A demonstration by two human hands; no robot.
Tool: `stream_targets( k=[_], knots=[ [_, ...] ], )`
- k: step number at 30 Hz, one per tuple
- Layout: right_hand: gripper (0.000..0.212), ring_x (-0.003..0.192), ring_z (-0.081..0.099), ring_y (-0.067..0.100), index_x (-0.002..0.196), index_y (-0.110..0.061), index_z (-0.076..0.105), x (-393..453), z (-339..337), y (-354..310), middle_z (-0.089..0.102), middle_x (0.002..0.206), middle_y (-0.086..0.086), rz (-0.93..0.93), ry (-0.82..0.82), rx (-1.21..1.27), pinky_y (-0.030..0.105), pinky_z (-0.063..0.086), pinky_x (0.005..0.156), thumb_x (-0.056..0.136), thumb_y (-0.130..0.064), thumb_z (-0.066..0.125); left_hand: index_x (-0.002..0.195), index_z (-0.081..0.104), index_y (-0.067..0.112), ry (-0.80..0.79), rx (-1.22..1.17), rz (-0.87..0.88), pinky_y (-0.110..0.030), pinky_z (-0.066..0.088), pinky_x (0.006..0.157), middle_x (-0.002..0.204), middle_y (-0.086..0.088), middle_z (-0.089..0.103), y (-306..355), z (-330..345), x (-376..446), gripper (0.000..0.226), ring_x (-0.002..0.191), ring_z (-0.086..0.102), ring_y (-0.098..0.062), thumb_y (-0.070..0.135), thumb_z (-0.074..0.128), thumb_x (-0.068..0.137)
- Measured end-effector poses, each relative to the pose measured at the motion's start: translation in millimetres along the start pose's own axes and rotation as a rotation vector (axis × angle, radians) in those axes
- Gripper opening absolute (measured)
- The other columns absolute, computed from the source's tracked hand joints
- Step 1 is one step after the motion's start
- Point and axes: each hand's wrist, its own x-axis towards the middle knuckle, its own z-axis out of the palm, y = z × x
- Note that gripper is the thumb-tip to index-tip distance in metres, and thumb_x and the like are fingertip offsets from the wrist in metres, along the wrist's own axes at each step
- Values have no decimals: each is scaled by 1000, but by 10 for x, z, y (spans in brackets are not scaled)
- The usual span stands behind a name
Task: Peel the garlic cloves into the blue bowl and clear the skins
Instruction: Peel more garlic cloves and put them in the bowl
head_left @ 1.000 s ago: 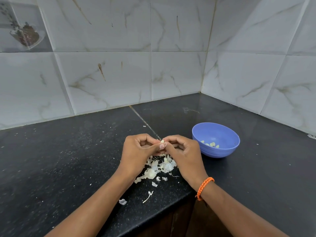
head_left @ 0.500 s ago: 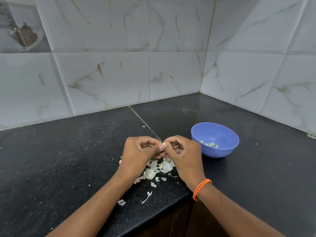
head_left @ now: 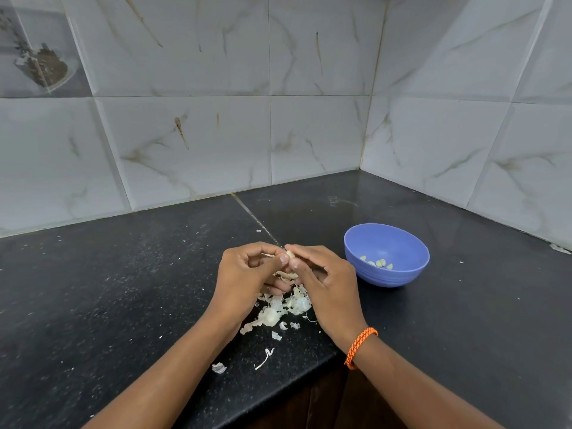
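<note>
Pinching from both sides, a small pale garlic clove (head_left: 289,254) is held between the left hand (head_left: 247,274) and right hand (head_left: 322,280) above papery white skins (head_left: 278,311) on the black stone counter (head_left: 123,289); peeled cloves (head_left: 379,263) are seen in the round blue plastic bowl (head_left: 402,243) just right.

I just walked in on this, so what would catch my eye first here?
Both hands, left hand and right hand, pinch one garlic clove mid-counter. A pile of skins lies beneath them, and the blue bowl with peeled cloves sits to the right.
</note>
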Motion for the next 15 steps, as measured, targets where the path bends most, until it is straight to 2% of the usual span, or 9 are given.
stream_targets(
  k=[4, 12, 15],
  knots=[
    [22, 102, 75, 21, 120, -22, 82, -6, -21, 9, 77, 106, -9, -11, 35, 5, 48, 64, 86, 101, -14, 73, 95, 81, 8, -20, 95, 53, -36, 62, 59, 83, -15, 79, -17, 21, 8, 12, 60, 73, -33, 12, 73, 102],
    [17, 97, 75, 18, 110, -18, 83, -36, -48, -94, 74, 101, -10, -33, 35, -33, 37, 64, 82, 98, -8, 76, 92, 79, 20, -34, 303, 158, -49, 64, 61, 83, -4, 77, -56, 0, 16, 19, 58, 74, -30, 7, 69, 102],
    [11, 93, 74, 19, 107, -19, 83, -24, -61, -83, 74, 99, -10, -49, 44, -69, 37, 64, 78, 97, -15, 79, 93, 81, 25, -49, 358, 189, -49, 64, 62, 89, 4, 80, -39, -3, 4, 7, 58, 75, -25, 23, 79, 99]
  ],
)
